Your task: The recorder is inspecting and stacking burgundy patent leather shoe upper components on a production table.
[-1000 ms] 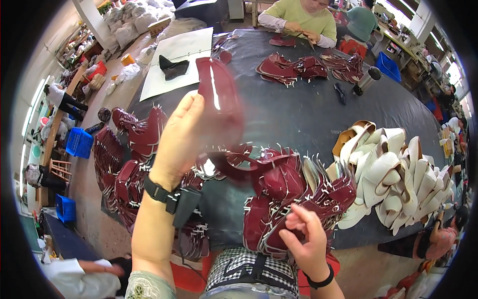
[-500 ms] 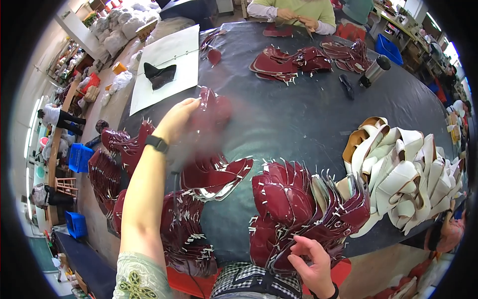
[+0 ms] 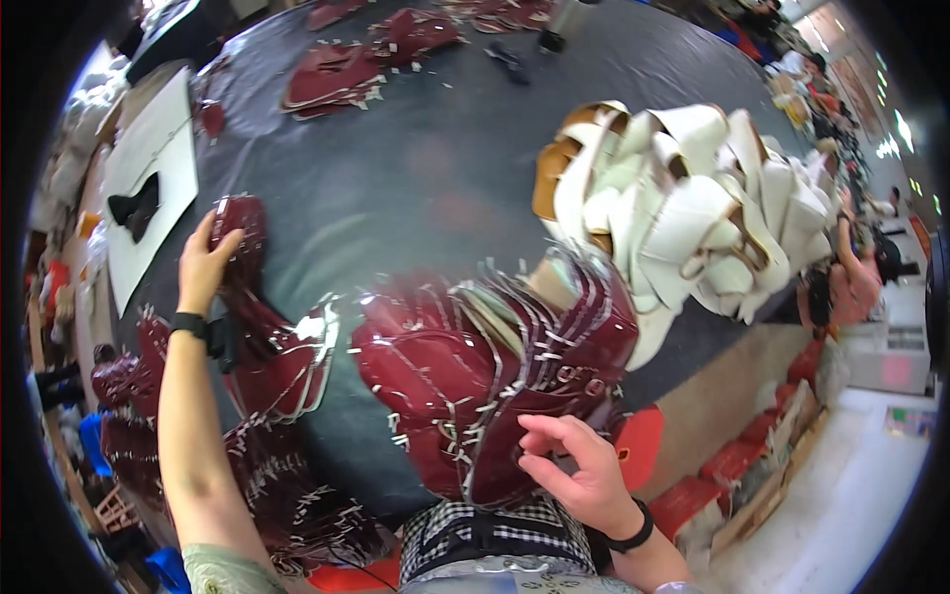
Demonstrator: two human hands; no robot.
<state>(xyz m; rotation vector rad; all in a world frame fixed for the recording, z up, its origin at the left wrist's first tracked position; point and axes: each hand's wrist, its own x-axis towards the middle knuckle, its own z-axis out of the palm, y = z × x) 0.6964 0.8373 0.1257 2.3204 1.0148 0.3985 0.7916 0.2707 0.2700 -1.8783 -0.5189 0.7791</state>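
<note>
My left hand (image 3: 206, 262) is closed on the near edge of a glossy maroon shoe upper piece (image 3: 242, 210), thumb on top. This piece joins onto or overlaps a stack of similar maroon pieces (image 3: 282, 371) with white edges; whether it rests on them I cannot tell. My right hand (image 3: 582, 473) hovers over the near side of a large maroon pile (image 3: 426, 366) bristling with white thread ends. Its fingers are curled, with thumb and forefinger apart and nothing visible between them. More maroon pieces (image 3: 297, 485) lie by my left forearm.
A heap of white shoe uppers (image 3: 683, 228) with tan linings covers the table's right. Farther off lie maroon stacks (image 3: 332, 77) and a small dark object (image 3: 508, 62). A white board (image 3: 148, 223) with a black piece (image 3: 136, 206) sits at left. A red seat (image 3: 641, 450) shows below the table edge.
The view has swung right, so the table and its piles sit farther left. The maroon piece in my left hand, blurred before, is now sharper. My right hand stays curled by the large pile.
</note>
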